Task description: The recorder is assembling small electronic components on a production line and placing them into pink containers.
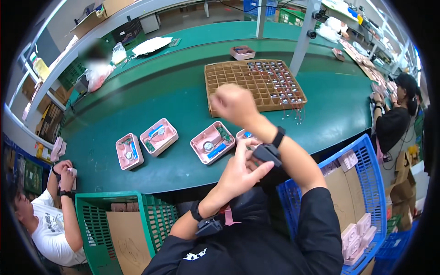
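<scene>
Bare belt (183, 98) left of compartment tray (229, 78); pink housings (158, 136) crowd near edge.

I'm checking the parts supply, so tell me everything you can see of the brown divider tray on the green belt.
The brown divider tray looks like cardboard, a shallow square grid of many small cells. It lies flat on the green belt, turned slightly. The cells on its right side hold small round parts with thin wires trailing over the right edge; the left cells look empty. The raised right hand covers its near edge; contact can't be told.

Green basket (91, 215), blue basket (366, 160), cardboard grid tray (229, 75).
</scene>
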Demonstrator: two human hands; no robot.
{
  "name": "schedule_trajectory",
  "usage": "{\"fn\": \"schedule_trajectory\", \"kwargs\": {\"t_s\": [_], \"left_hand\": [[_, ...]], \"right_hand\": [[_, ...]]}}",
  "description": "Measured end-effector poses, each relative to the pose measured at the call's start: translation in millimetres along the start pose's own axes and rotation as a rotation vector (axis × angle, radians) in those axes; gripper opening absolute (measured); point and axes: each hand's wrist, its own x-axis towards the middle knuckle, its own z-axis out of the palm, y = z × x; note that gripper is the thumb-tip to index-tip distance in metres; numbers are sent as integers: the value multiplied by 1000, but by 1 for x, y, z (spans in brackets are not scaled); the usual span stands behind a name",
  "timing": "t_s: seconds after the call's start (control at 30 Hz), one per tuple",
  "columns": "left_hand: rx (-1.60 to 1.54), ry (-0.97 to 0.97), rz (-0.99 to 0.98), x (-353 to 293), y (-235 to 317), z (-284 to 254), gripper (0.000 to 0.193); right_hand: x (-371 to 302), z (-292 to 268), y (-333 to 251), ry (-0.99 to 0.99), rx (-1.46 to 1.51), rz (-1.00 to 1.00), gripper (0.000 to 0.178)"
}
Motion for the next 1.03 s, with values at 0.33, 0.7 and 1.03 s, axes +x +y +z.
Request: {"fn": "schedule_trajectory", "kwargs": {"t_s": [0.33, 0.7, 1.03], "left_hand": [[773, 260, 279, 12, -22, -139, 22], [674, 318, 199, 16, -36, -151, 15], [619, 131, 560, 63, 22, -111, 42]], "right_hand": [[-102, -112, 185, -530, -552, 338, 21], [-27, -141, 202, -692, -195, 490, 18], [5, -135, 88, -353, 589, 777, 16]]}}
